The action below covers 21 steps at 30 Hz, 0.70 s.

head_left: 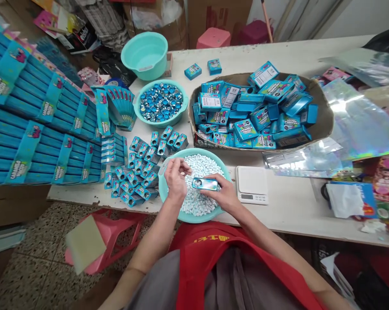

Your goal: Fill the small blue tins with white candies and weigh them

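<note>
My right hand [225, 191] grips a small blue candy box [205, 184] with a round hole at one end of its upturned face. It holds the box over a teal basin [194, 218] full of small white candies [203, 163]. To the left of the box, my left hand [177, 177] hovers over the same basin with its fingers curled inward; what is in them, if anything, is hidden. Several similar small boxes with round holes [145, 168] stand grouped on the table left of the basin.
A teal bowl of blue and silver caps [162, 103] sits behind the boxes, near another teal basin [144, 56]. A cardboard tray [325, 116] holds many blue boxes. A white digital scale [252, 181] lies right of the candies. Stacked blue packs [16, 146] rise at left.
</note>
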Motion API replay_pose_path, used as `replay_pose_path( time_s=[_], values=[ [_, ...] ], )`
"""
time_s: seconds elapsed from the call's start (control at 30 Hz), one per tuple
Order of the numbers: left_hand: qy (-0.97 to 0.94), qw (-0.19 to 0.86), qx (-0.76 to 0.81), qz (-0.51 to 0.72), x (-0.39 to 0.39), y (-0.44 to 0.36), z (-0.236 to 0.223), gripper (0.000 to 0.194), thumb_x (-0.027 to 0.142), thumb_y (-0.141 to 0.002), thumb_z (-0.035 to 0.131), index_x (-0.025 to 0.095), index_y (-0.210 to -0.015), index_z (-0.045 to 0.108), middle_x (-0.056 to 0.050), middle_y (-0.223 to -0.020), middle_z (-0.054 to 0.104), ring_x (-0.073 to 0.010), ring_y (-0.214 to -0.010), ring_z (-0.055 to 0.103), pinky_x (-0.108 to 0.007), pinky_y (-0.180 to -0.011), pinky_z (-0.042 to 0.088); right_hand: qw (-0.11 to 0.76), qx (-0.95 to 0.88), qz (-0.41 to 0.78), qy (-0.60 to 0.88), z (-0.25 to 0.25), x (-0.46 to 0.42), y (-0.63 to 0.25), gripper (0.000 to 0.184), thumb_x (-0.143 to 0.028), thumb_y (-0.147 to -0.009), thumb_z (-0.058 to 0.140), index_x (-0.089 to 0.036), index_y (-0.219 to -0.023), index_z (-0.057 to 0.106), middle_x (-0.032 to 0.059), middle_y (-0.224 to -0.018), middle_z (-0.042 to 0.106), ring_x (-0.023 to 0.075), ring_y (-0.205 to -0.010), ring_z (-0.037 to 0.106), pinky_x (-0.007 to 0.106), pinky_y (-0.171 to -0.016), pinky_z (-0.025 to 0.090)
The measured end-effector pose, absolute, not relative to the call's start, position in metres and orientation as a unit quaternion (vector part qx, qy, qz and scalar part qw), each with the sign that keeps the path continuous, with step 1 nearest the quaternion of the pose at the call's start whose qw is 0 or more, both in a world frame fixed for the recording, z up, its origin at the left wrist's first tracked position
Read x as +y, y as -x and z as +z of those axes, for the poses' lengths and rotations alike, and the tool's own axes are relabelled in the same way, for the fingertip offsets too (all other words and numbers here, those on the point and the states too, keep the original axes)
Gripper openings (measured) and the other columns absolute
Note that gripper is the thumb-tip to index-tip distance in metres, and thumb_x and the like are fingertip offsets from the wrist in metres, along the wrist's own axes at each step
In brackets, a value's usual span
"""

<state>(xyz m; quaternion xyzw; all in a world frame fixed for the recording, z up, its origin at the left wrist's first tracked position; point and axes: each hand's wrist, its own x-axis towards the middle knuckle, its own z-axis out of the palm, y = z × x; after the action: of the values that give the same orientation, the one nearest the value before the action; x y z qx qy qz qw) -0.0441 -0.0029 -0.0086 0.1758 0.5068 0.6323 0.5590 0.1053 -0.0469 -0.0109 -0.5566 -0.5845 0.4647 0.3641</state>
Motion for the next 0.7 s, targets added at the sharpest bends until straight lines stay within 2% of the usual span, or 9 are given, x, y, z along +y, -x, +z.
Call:
replay_pose_path(
  time_s=[0.07, 0.13, 0.17, 0.23, 0.3, 0.4, 0.53, 0.6, 0.7],
  values=[
    [-0.211, 0.548, 0.557, 0.587, 0.009, 0.051, -0.030, 0.020, 0.039, -0.076, 0.063, 0.019, -0.073, 0.061, 0.000, -0.062, 0.059, -0.0129, -0.059, 0.057, -0.023, -0.059, 0.043, 0.385, -0.586, 0.460, 0.545, -0.002, -0.050, -0.116, 0.037, -0.042, -0.067, 0.077, -0.024, -0.096, 0.065, 0.0042, -0.097, 0.066, 0.0225, -0.094, 0.062, 0.038, -0.085, 0.049],
    [-0.284, 0.541, 0.596, 0.520, 0.019, 0.049, -0.056, 0.012, 0.031, -0.072, 0.068, 0.020, -0.069, 0.063, -0.002, -0.071, 0.063, -0.0173, -0.079, 0.059, -0.025, -0.074, 0.044, 0.399, -0.590, 0.441, 0.547, 0.006, -0.051, -0.126, 0.037, -0.043, -0.066, 0.078, -0.025, -0.095, 0.066, 0.0044, -0.099, 0.064, 0.0229, -0.097, 0.061, 0.039, -0.086, 0.049],
    [-0.321, 0.530, 0.607, 0.497, 0.022, 0.044, -0.069, 0.008, 0.026, -0.069, 0.071, 0.021, -0.068, 0.064, -0.002, -0.077, 0.064, -0.0195, -0.090, 0.058, -0.026, -0.083, 0.043, 0.402, -0.591, 0.429, 0.553, 0.009, -0.051, -0.131, 0.036, -0.044, -0.065, 0.079, -0.025, -0.094, 0.066, 0.0043, -0.098, 0.064, 0.0229, -0.096, 0.061, 0.039, -0.086, 0.049],
    [-0.374, 0.500, 0.620, 0.474, 0.024, 0.030, -0.090, 0.014, 0.019, -0.063, 0.075, 0.024, -0.072, 0.065, -0.003, -0.089, 0.063, -0.0230, -0.109, 0.050, -0.029, -0.098, 0.034, 0.397, -0.595, 0.412, 0.564, 0.012, -0.048, -0.138, 0.036, -0.044, -0.065, 0.079, -0.026, -0.094, 0.067, 0.0042, -0.096, 0.063, 0.0226, -0.094, 0.060, 0.039, -0.084, 0.050],
    [-0.411, 0.473, 0.635, 0.451, 0.019, 0.018, -0.102, 0.020, 0.020, -0.060, 0.078, 0.025, -0.073, 0.065, -0.004, -0.092, 0.060, -0.0256, -0.115, 0.045, -0.030, -0.103, 0.028, 0.386, -0.603, 0.406, 0.568, 0.011, -0.045, -0.142, 0.037, -0.044, -0.066, 0.078, -0.026, -0.096, 0.067, 0.0041, -0.095, 0.063, 0.0226, -0.092, 0.060, 0.039, -0.083, 0.050],
    [-0.481, 0.443, 0.650, 0.387, 0.005, 0.013, -0.109, 0.019, 0.025, -0.060, 0.078, 0.023, -0.066, 0.061, -0.004, -0.082, 0.056, -0.0259, -0.105, 0.049, -0.031, -0.099, 0.031, 0.368, -0.617, 0.398, 0.571, 0.008, -0.041, -0.142, 0.037, -0.045, -0.066, 0.078, -0.025, -0.095, 0.066, 0.0039, -0.092, 0.063, 0.0225, -0.089, 0.061, 0.038, -0.080, 0.050],
    [-0.468, 0.411, 0.704, 0.342, -0.014, 0.030, -0.109, 0.021, 0.029, -0.069, 0.069, 0.021, -0.058, 0.053, -0.001, -0.067, 0.051, -0.0181, -0.077, 0.052, -0.028, -0.080, 0.038, 0.352, -0.630, 0.393, 0.570, 0.003, -0.041, -0.137, 0.034, -0.041, -0.069, 0.077, -0.024, -0.096, 0.065, 0.0037, -0.091, 0.062, 0.0215, -0.088, 0.061, 0.036, -0.079, 0.050],
    [-0.382, 0.448, 0.721, 0.367, -0.020, 0.038, -0.104, 0.025, 0.035, -0.071, 0.065, 0.019, -0.058, 0.051, 0.002, -0.060, 0.048, -0.0135, -0.064, 0.048, -0.025, -0.067, 0.039, 0.347, -0.635, 0.388, 0.571, 0.001, -0.042, -0.135, 0.033, -0.040, -0.070, 0.076, -0.023, -0.096, 0.065, 0.0035, -0.090, 0.062, 0.0211, -0.087, 0.061, 0.036, -0.078, 0.050],
    [-0.208, 0.548, 0.667, 0.460, -0.025, 0.042, -0.080, 0.033, 0.047, -0.071, 0.063, 0.018, -0.063, 0.050, 0.004, -0.056, 0.044, -0.0082, -0.048, 0.039, -0.021, -0.047, 0.031, 0.338, -0.647, 0.375, 0.572, -0.003, -0.043, -0.133, 0.033, -0.039, -0.070, 0.076, -0.024, -0.097, 0.065, 0.0035, -0.090, 0.062, 0.0214, -0.087, 0.061, 0.035, -0.078, 0.050]
  ],
)
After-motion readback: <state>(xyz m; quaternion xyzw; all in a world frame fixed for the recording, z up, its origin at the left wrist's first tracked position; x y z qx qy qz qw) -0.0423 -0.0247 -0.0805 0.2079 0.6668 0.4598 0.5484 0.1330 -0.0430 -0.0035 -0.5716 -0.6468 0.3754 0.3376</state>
